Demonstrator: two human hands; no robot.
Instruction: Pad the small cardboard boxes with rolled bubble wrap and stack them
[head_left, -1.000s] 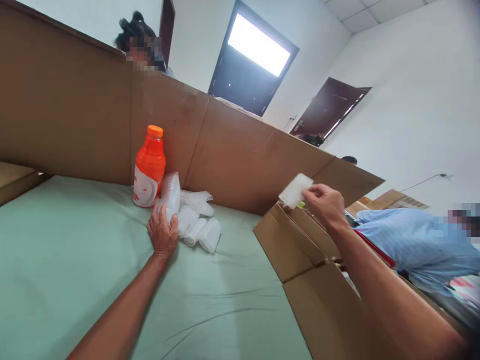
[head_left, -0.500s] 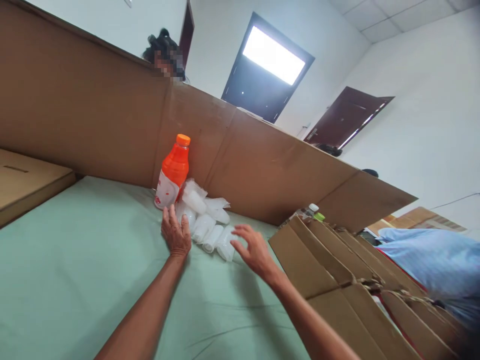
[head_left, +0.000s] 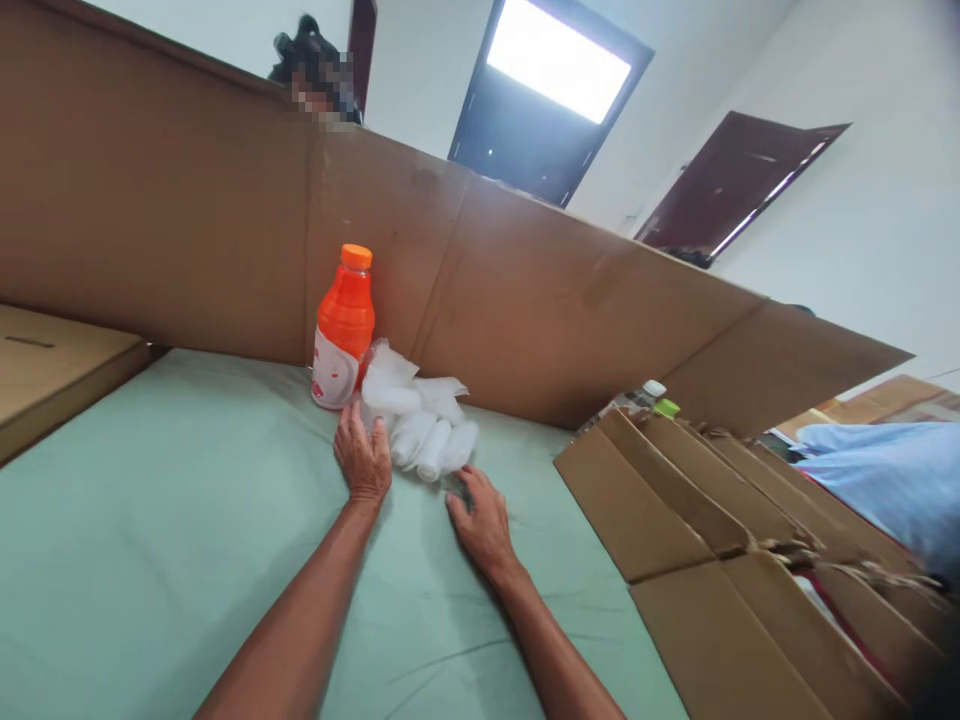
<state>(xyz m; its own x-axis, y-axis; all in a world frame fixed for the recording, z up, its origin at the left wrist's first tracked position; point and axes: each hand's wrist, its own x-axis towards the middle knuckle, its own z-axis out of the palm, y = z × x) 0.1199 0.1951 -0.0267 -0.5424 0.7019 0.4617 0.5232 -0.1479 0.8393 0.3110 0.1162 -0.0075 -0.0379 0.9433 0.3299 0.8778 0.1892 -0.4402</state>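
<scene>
A pile of white, translucent plastic rolls (head_left: 429, 445), perhaps rolled bags, lies on the green cloth (head_left: 225, 520). Just behind and left of the pile stands an orange bottle (head_left: 346, 315) with an orange cap and a pale label, upright. My left hand (head_left: 363, 452) rests at the left side of the pile, just in front of the bottle, its fingers apart and holding nothing. By the pile's front right edge is my right hand (head_left: 481, 515), fingers spread and curved; the fingertips are near or touching the rolls.
A tall cardboard wall (head_left: 555, 300) runs behind the cloth. To the right stands a cardboard box with dividers (head_left: 637, 500), with a clear bottle with a white cap (head_left: 651, 395) behind it. A flat cardboard box (head_left: 67, 370) lies at left. A person's head (head_left: 319, 75) shows beyond the wall.
My right hand has moved down and to the left, to the front of the pile. The rolls sit slightly closer together. My left hand stays beside the pile; the view has shifted slightly.
</scene>
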